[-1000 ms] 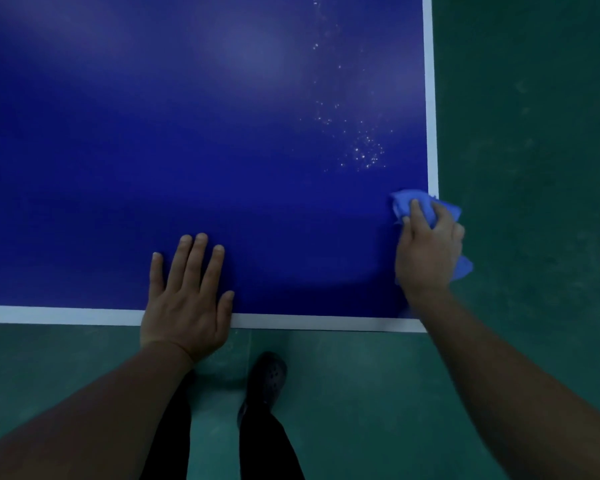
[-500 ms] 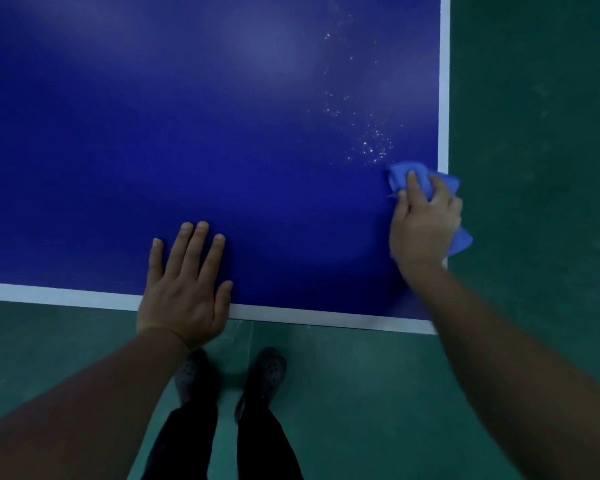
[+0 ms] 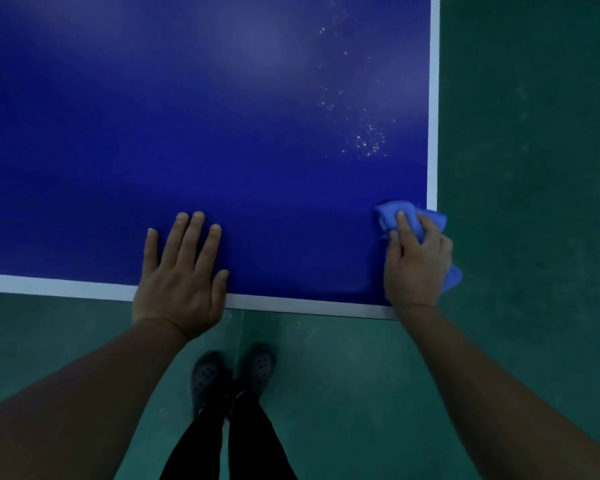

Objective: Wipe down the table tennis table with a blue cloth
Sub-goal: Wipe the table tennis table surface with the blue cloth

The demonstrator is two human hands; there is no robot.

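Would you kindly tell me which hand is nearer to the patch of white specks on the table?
Right. The right hand holds the blue cloth just below the specks; the left hand rests flat far to their lower left.

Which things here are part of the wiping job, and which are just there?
Part of the job:
blue cloth, bunched under the right hand
table tennis table, with white specks
left hand, flat on the table

Just there:
green floor
dark shoes
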